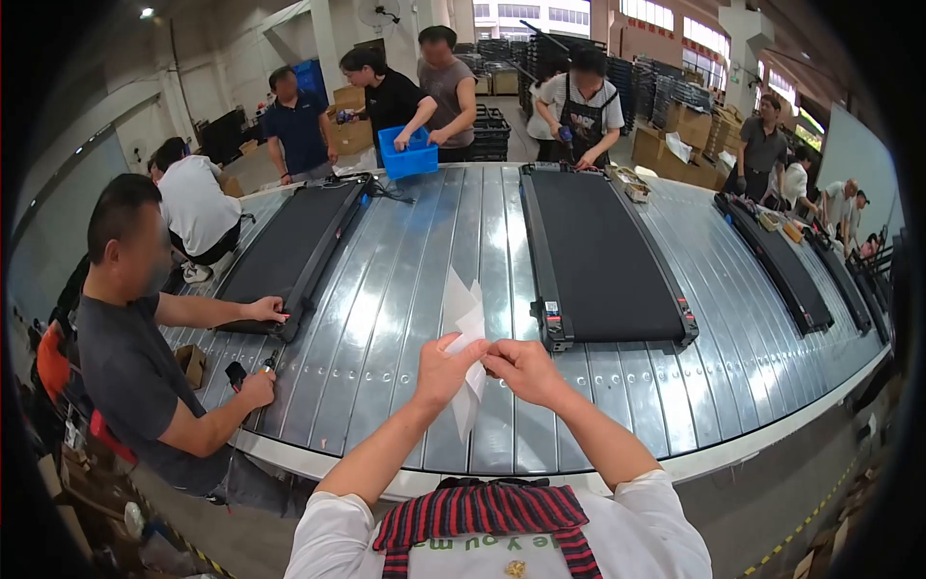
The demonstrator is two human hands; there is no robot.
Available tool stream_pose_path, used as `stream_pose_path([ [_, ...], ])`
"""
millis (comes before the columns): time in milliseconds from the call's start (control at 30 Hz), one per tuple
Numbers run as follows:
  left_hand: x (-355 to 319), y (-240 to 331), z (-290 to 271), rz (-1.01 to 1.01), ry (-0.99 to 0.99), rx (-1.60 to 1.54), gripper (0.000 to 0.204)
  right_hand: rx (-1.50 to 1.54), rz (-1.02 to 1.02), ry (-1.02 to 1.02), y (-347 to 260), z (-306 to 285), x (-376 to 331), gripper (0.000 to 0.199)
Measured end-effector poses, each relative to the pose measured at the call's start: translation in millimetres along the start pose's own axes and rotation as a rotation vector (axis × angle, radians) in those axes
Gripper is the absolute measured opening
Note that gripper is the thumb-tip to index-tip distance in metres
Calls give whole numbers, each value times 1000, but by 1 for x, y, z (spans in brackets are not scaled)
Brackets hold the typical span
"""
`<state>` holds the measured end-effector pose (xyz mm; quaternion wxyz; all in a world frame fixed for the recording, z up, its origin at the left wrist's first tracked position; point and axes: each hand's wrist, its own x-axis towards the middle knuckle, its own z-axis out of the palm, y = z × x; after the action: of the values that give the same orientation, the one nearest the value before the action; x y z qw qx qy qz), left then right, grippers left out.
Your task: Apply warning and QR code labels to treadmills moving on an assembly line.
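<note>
Thin white sheets, perhaps paper or sticker backing [465, 314], stand upright in front of my chest, over the metal slats. My left hand [446, 369] is closed round their middle, and their pointed ends stick out above and below it. The fingertips of my right hand [526, 371] pinch the right edge of the sheets beside the left thumb. Just beyond my right hand lies a treadmill deck with a black belt [608, 256], its near end caps bearing small labels. A second black treadmill deck [294, 241] rests farther left.
The silver slatted conveyor table [386, 386] has a pale front rim close to me. At left, a co-worker [145, 328] leans in with a tool. Other people stand along the far side, one with a blue bin [407, 154]. More decks [776, 261] lie at right.
</note>
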<state>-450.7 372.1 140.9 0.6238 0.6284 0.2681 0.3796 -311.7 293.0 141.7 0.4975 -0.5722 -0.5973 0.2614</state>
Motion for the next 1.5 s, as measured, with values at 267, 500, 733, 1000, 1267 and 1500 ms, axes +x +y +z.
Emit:
stream_pose_path([
  [267,2,2,-21,30,-23,111,28,-6,106,-31,-8,13,10,19],
  [500,7,-7,-36,-53,-23,87,20,40,58,-150,3,19,13,19],
  [733,5,-8,-45,-45,-94,-169,25,180,160,-128,3,32,16,17],
  [1000,9,-10,-52,-138,-56,-128,24,430,183,-253,16,31,31,14],
  [1267,10,-10,-62,-260,28,-388,28,494,156,-231,25,48,44,14],
  [1500,7,-31,-70,-160,192,-224,27,414,136,-159,35,72,49,17],
])
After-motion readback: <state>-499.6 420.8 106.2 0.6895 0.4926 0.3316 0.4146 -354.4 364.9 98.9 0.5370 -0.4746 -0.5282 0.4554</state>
